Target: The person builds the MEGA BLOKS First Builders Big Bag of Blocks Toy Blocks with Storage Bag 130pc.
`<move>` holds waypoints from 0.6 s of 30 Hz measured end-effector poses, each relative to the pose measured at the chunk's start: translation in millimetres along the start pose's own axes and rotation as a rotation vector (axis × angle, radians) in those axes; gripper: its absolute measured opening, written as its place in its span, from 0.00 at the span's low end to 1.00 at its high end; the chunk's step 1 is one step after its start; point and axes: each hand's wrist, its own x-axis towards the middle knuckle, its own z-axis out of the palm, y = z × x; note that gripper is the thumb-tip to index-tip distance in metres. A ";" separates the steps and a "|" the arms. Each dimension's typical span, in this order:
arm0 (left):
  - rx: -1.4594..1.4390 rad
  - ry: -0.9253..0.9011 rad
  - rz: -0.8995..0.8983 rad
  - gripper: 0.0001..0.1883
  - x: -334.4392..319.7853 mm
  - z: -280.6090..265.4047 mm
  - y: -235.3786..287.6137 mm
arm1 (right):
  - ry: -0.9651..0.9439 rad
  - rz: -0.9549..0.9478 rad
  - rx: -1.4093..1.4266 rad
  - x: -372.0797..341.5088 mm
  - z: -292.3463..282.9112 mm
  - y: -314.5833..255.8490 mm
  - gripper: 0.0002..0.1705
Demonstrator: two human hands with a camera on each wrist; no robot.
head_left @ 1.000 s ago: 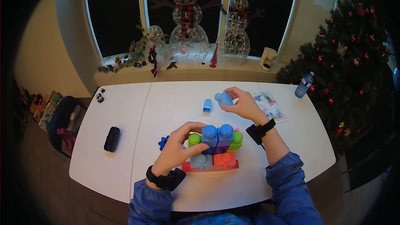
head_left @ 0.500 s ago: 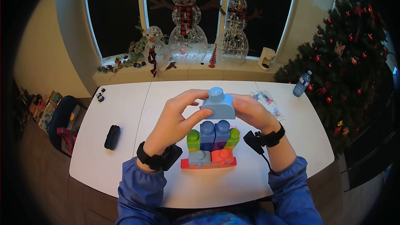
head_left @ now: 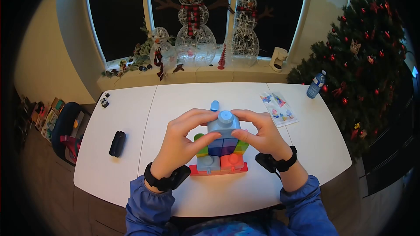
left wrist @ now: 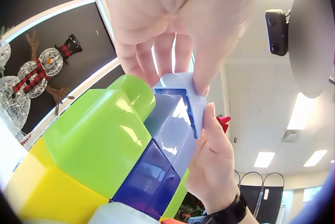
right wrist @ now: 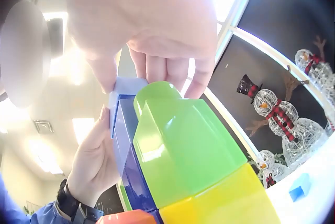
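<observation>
A light blue building block (head_left: 224,126) with one round stud sits over the dark blue blocks (head_left: 221,147) at the top of a stack. My left hand (head_left: 183,136) pinches its left side, thumb in front and fingers behind. On its right side my right hand (head_left: 262,136) grips it the same way. In the left wrist view the block's lower edge overlaps the blue blocks. Green blocks (left wrist: 99,135) over yellow blocks (left wrist: 52,179) flank the middle. A grey block (head_left: 208,162) and an orange block (head_left: 232,161) stand in front, above a red base (head_left: 218,172).
Behind the stack lies a small blue block (head_left: 214,105). A picture sheet (head_left: 281,108) and a water bottle (head_left: 316,85) are at the back right of the white table (head_left: 105,175). A black case (head_left: 117,144) lies on the left.
My right hand brought the light blue block from the back right to the middle, where my left hand left the stack and took hold too. Both hands then lowered it onto the dark blue blocks.
</observation>
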 end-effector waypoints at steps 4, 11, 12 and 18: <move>-0.063 0.002 -0.035 0.21 -6.7 5.0 -8.1 | 0.019 -0.024 -0.043 -4.3 2.7 5.8 0.26; -0.121 -0.054 -0.144 0.28 -11.7 4.2 -7.8 | -0.078 -0.006 -0.074 -2.9 -7.4 12.0 0.27; -0.120 -0.067 -0.166 0.31 -12.7 3.8 -7.4 | -0.062 0.034 0.025 2.9 -8.5 17.8 0.28; -0.143 -0.119 -0.348 0.44 -49.8 12.5 -28.3 | -0.096 0.110 -0.319 52.6 -8.5 99.3 0.34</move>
